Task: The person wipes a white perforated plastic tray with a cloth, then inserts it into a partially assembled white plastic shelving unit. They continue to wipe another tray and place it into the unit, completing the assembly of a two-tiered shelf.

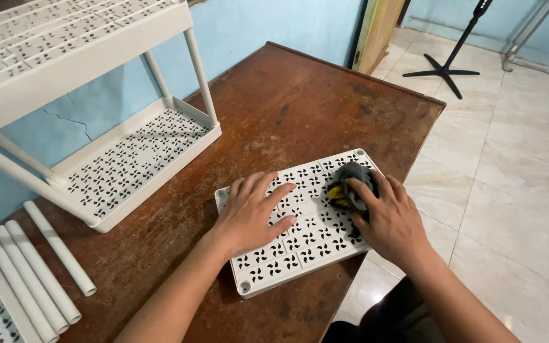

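White perforated shelf panel (pixel 300 244) lengthwise near-left to far-right, left hand (pixel 249 213) spread flat, right hand (pixel 386 216) clutching cloth (pixel 349 184).

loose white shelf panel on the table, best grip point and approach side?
Likely the long near edge of the shelf panel, from the person's side: that edge overhangs the table, leaving room beneath. The left hand lies flat on top; the right hand presses a dark cloth there.

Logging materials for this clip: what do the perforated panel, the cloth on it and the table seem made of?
Perforated panel: likely moulded plastic, matt off-white, with crisp repeated cutouts. Cloth under the right hand: soft dark grey fabric, crumpled, with a yellow patch. Table: apparently wood, reddish-brown, worn and blotchy.
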